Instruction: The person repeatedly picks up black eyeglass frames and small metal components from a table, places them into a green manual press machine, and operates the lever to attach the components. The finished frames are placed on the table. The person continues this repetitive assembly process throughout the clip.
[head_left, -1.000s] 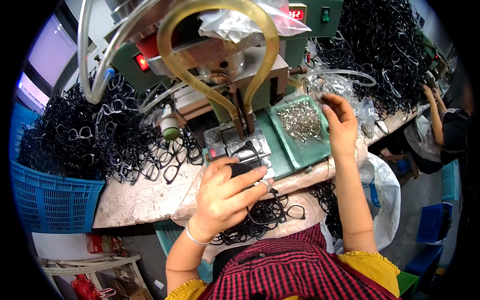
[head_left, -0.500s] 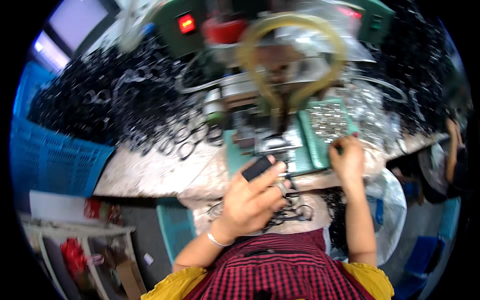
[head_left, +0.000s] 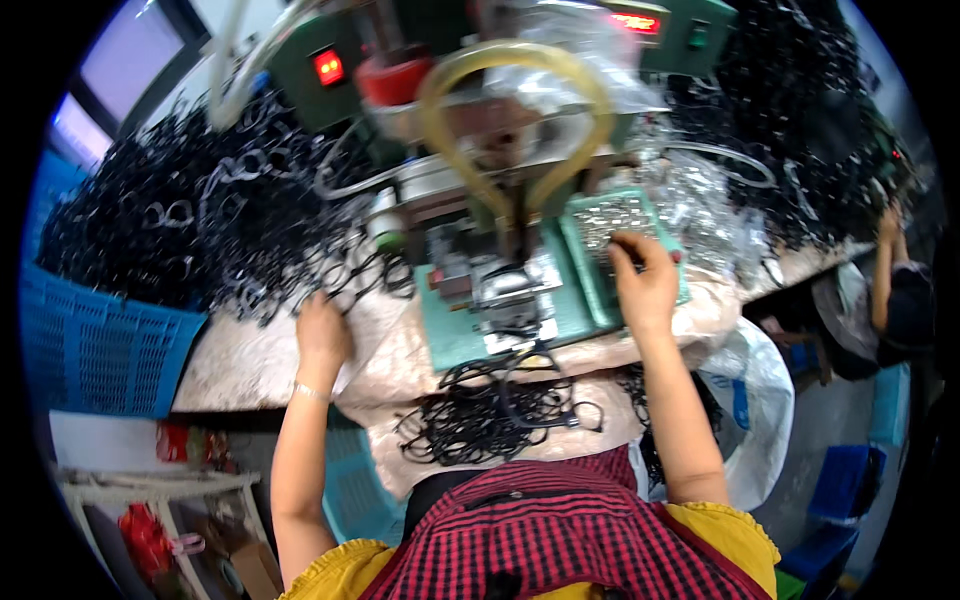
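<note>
My left hand point(head_left: 324, 335) reaches to the front edge of a heap of thin black loops point(head_left: 345, 275) on the left of the table. Its fingers are curled and closed at the loops; what they hold is hidden. My right hand point(head_left: 647, 287) is over the green tray point(head_left: 597, 290) of small shiny metal pieces point(head_left: 617, 215). Its thumb and fingers come together in a pinch, and anything between them is too small to make out. Between the hands stands a bench machine with a metal fixture point(head_left: 515, 290) on a green base point(head_left: 455, 335).
A curved yellowish tube point(head_left: 520, 52) arches over the machine. More black loops point(head_left: 480, 420) lie on cloth at my lap. Blue baskets point(head_left: 110, 345) stand at left. A clear plastic bag point(head_left: 695, 205) lies right of the tray. At far right another person's arm point(head_left: 886, 260) shows.
My left hand has left the front of the machine and moved left to the black loops. My right hand stays at the tray, slightly farther in over the metal pieces. The view has shifted.
</note>
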